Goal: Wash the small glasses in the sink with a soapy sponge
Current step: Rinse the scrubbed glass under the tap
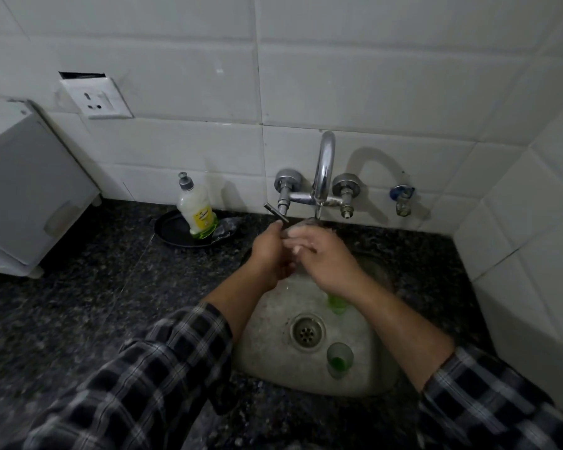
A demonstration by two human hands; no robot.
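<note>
Both my hands meet under the tap spout (319, 206) at the back of the steel sink (267, 323). A small clear glass (303, 226), blurred, sits between them just below the spout. My right hand (327, 259) has its fingers wrapped over the glass. My left hand (267, 254) is curled against the glass's left side, its fingertips close to the tap's lever (276, 212). Two more small glasses with green bottoms stand in the sink: one (337, 303) just under my right wrist, another (338, 358) near the drain (307, 332). I see no sponge in either hand.
A bottle of dish soap (197, 211) stands on a black plate (168, 227) left of the tap, with a dark crumpled scrubber (226, 230) beside it. A white appliance (23, 196) fills the counter's left end. Tiled walls close in behind and on the right.
</note>
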